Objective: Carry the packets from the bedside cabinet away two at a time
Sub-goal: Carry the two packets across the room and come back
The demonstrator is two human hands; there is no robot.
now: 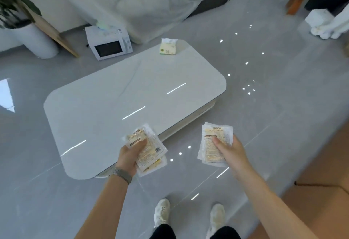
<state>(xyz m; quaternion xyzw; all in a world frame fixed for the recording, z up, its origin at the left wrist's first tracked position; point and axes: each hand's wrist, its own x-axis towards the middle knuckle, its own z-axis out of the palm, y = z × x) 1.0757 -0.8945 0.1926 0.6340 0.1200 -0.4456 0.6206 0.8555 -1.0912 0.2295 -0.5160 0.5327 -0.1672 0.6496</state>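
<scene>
Two hands each gripped packets: the left hand (pixel 130 155) held perhaps two packets (pixel 149 151), the right hand (pixel 231 153) another stack (pixel 214 144), above the low table (pixel 113 91).

A home living room with a glossy grey tiled floor (pixel 264 106). Ahead of the two hands stands a low white coffee table (pixel 132 91) with rounded corners, a soft pack of tissues (pixel 168 47) at its far end. Beyond the table, a white microwave (pixel 109 45) sits on the floor beside furniture draped in a white dust sheet (pixel 147 2), and a potted plant in a white pot (pixel 35 38) stands far off to the left.
</scene>
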